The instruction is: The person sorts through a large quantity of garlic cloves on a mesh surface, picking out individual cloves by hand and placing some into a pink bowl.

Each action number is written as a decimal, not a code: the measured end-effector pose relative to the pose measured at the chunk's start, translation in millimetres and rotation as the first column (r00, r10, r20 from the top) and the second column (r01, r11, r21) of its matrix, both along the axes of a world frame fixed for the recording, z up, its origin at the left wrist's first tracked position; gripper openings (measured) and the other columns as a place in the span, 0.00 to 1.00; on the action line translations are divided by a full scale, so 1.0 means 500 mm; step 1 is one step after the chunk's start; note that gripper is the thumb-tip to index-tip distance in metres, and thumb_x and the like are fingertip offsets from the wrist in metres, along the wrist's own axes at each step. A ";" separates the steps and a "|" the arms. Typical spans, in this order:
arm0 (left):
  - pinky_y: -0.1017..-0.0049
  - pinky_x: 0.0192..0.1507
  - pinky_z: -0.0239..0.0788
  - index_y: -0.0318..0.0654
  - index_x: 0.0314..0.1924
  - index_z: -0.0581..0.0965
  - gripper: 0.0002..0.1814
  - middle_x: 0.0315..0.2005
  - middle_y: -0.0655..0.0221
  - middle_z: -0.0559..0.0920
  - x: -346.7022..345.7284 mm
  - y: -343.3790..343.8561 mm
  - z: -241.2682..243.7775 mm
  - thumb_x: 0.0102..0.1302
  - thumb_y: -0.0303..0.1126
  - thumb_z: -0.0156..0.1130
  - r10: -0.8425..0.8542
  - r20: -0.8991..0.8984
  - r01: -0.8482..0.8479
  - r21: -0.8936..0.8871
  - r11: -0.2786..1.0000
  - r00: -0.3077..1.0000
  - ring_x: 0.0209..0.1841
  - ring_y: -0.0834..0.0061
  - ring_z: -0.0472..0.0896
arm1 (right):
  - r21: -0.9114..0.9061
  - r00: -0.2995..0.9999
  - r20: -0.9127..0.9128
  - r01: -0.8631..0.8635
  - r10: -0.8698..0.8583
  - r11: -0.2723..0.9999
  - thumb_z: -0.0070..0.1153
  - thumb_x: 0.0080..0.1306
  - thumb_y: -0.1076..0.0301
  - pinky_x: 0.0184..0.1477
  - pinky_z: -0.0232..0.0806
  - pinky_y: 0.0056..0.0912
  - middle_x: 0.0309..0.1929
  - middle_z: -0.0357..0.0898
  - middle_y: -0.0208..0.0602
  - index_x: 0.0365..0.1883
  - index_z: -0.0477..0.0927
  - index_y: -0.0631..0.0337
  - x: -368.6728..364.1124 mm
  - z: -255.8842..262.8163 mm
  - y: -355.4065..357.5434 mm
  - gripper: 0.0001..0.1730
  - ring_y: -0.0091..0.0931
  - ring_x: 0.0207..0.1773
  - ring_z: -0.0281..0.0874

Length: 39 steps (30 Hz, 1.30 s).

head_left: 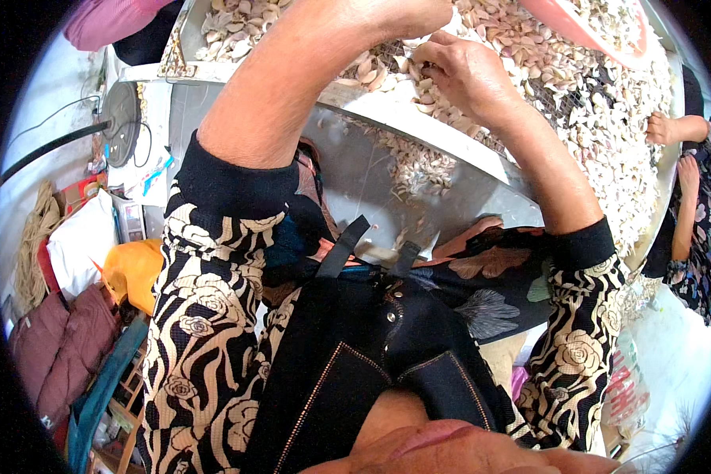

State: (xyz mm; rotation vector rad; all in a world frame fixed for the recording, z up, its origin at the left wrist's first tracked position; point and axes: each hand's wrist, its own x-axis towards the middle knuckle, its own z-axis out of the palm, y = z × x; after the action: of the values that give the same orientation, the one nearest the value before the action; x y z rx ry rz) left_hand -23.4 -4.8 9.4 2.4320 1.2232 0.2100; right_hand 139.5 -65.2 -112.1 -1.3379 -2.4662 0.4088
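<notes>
Garlic cloves (pixel 521 44) lie loose over a mesh-bottomed table with a white rim (pixel 385 112). My left hand (pixel 412 16) reaches over the cloves near the top edge; its fingers are mostly cut off or hidden, so what it holds cannot be told. Just below and beside it, my right hand (pixel 465 74) bends down among the cloves with its fingertips close together. Whether a clove is between those fingers is unclear. A pink plastic basin (pixel 592 35), tilted on the garlic at the upper right, has pale cloves or skins in it.
At the right edge a co-worker's hands (pixel 663 127) are by the rim; another person's pink sleeve (pixel 109 23) shows at the upper left. More garlic (pixel 423 169) lies below the table. A round fan-like object (pixel 121 124) on a dark pole, bags and clothes are at the left.
</notes>
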 end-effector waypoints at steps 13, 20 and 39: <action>0.54 0.39 0.72 0.34 0.34 0.78 0.09 0.28 0.50 0.82 0.001 0.018 -0.064 0.61 0.31 0.54 -0.058 0.057 0.056 0.042 0.998 0.997 0.35 0.50 0.83 | -0.077 0.964 -0.159 0.201 -0.211 0.976 0.62 0.60 0.72 0.41 0.76 0.38 0.35 0.85 0.35 0.40 0.85 0.58 0.013 0.034 -0.008 0.09 0.35 0.38 0.84; 0.54 0.41 0.73 0.35 0.34 0.78 0.09 0.29 0.50 0.83 -0.015 0.031 -0.072 0.62 0.32 0.54 -0.072 -0.006 0.072 0.074 0.995 0.997 0.35 0.48 0.82 | -0.695 0.521 -0.645 -0.097 -0.558 0.713 0.63 0.67 0.75 0.37 0.75 0.24 0.40 0.86 0.29 0.48 0.84 0.64 0.111 0.052 0.002 0.11 0.18 0.38 0.82; 0.58 0.39 0.71 0.35 0.38 0.77 0.12 0.28 0.53 0.80 -0.008 -0.005 -0.070 0.68 0.37 0.57 -0.102 -0.176 0.114 0.062 0.992 0.979 0.32 0.56 0.80 | -0.170 0.705 0.395 0.686 -0.589 0.708 0.66 0.58 0.73 0.44 0.76 0.38 0.37 0.87 0.46 0.48 0.86 0.56 0.455 0.135 -0.119 0.17 0.35 0.38 0.86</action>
State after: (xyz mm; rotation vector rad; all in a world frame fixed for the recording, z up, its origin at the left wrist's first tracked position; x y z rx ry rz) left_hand -27.6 -7.1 -25.7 2.6160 1.1676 0.0111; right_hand 366.9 -124.7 -44.5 -2.4522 -1.9763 0.4293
